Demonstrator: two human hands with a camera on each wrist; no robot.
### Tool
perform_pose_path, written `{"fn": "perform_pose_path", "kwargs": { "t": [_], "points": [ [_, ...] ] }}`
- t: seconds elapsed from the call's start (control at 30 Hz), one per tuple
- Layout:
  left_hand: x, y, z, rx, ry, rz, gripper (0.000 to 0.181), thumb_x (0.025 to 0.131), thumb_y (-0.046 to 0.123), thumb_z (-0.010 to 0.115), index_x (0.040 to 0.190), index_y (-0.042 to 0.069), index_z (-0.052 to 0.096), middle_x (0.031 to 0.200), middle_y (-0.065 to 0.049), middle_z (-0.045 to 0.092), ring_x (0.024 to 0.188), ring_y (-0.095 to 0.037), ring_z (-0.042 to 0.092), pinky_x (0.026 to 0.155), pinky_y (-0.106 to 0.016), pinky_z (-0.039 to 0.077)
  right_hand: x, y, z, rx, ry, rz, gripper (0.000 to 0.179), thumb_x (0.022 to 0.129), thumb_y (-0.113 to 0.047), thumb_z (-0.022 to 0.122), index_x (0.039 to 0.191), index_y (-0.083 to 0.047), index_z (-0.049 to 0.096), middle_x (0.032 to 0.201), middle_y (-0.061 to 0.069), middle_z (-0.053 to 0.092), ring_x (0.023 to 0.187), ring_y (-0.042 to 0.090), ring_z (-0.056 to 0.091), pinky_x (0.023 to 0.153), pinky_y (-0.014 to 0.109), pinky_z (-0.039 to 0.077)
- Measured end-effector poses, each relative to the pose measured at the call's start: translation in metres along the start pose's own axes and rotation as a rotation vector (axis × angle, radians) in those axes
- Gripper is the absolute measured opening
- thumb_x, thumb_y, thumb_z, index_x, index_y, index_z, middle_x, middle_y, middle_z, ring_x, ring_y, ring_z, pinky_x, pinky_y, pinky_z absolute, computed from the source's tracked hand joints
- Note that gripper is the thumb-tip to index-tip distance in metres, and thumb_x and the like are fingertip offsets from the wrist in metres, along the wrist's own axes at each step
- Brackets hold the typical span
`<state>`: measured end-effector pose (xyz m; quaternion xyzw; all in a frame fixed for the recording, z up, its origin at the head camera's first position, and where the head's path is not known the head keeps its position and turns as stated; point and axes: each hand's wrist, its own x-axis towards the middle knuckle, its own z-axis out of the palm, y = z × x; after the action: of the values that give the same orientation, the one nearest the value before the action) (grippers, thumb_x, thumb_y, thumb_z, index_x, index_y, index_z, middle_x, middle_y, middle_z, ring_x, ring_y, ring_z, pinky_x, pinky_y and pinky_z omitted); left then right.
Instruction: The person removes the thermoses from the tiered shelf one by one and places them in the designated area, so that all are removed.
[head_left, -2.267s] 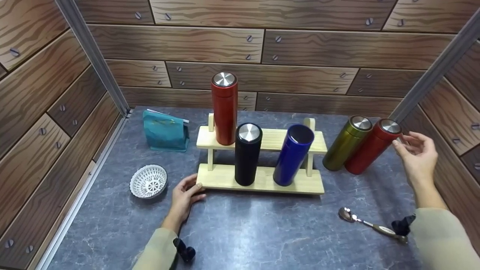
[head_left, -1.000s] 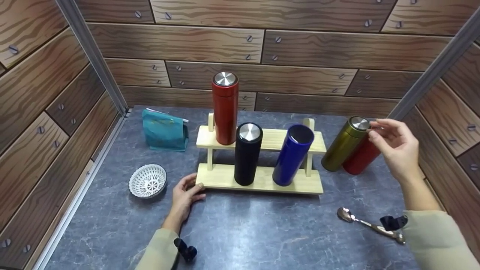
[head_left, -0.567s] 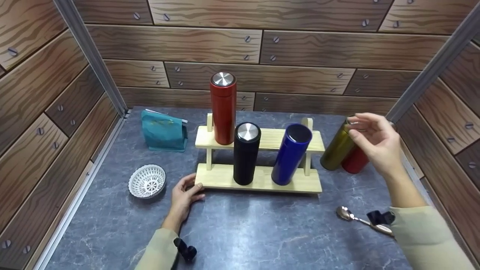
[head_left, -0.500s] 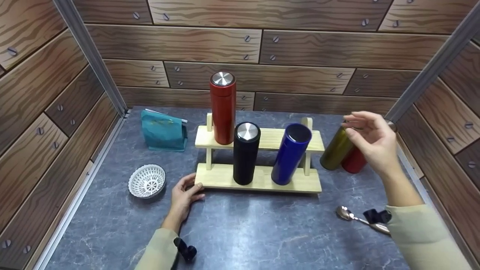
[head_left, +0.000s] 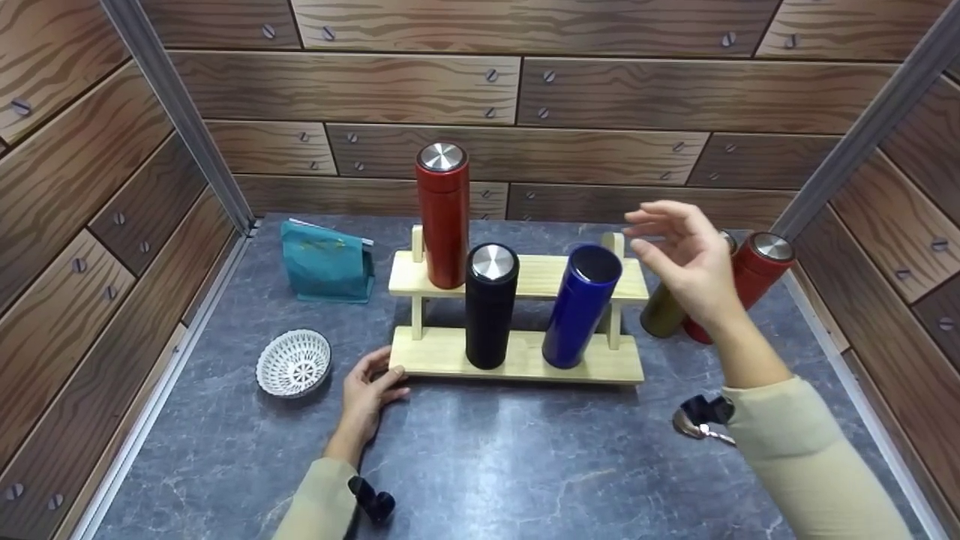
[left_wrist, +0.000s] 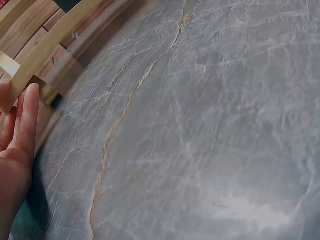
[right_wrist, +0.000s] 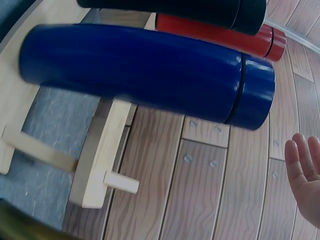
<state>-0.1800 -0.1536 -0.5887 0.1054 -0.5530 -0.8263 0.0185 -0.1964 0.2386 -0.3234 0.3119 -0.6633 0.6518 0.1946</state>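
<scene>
A two-tier wooden rack stands mid-table. My left hand grips the left end of its lower shelf, the thumb on top; in the left wrist view, fingers lie along the board's underside. A red thermos is upright on the upper shelf. On the lower shelf stand a black thermos and a blue thermos. My right hand hangs in the air right of the blue thermos, fingers spread and holding nothing; the right wrist view has it beyond the blue cap, apart from it.
Behind my right hand stand an olive-green thermos, partly hidden, and a second red thermos. A spoon lies below my right forearm. At left are a teal pouch and a white openwork bowl. Wood-patterned walls enclose the table.
My right hand has moved left from beside the far-right red thermos, past the green one, towards the blue thermos. My left hand has kept its place on the rack.
</scene>
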Motion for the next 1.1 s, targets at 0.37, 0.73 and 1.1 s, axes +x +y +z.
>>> {"fn": "perform_pose_path", "kwargs": {
  "t": [0.37, 0.73, 1.1],
  "points": [
    [-0.002, 0.001, 0.0, -0.006, 0.008, 0.003, 0.051, 0.079, -0.008, 0.068, 0.126, -0.006, 0.049, 0.107, -0.018, 0.053, 0.08, -0.023, 0.063, 0.063, -0.038, 0.06, 0.028, -0.002, 0.04, -0.029, -0.036, 0.042, 0.038, 0.082, 0.009, 0.063, 0.118, 0.005, 0.052, 0.11, 0.025, 0.058, 0.097, 0.036, 0.058, 0.082, 0.032, 0.055],
    [0.0, 0.002, 0.001, -0.016, 0.004, -0.006, 0.051, 0.078, -0.009, 0.067, 0.126, -0.005, 0.049, 0.108, -0.018, 0.053, 0.08, -0.024, 0.063, 0.064, -0.039, 0.06, 0.051, 0.007, 0.069, -0.046, -0.077, 0.056, 0.039, 0.082, 0.003, 0.067, 0.117, 0.008, 0.051, 0.108, 0.027, 0.058, 0.097, 0.037, 0.057, 0.084, 0.036, 0.054],
    [-0.001, -0.001, 0.002, -0.02, -0.002, 0.004, 0.05, 0.079, -0.009, 0.067, 0.125, -0.005, 0.05, 0.107, -0.018, 0.054, 0.08, -0.024, 0.063, 0.062, -0.039, 0.06, 0.078, 0.019, 0.103, -0.042, -0.074, 0.203, 0.05, 0.081, 0.002, 0.069, 0.126, 0.004, 0.046, 0.122, 0.017, 0.056, 0.108, 0.029, 0.055, 0.094, 0.042, 0.048]
  ]
}}
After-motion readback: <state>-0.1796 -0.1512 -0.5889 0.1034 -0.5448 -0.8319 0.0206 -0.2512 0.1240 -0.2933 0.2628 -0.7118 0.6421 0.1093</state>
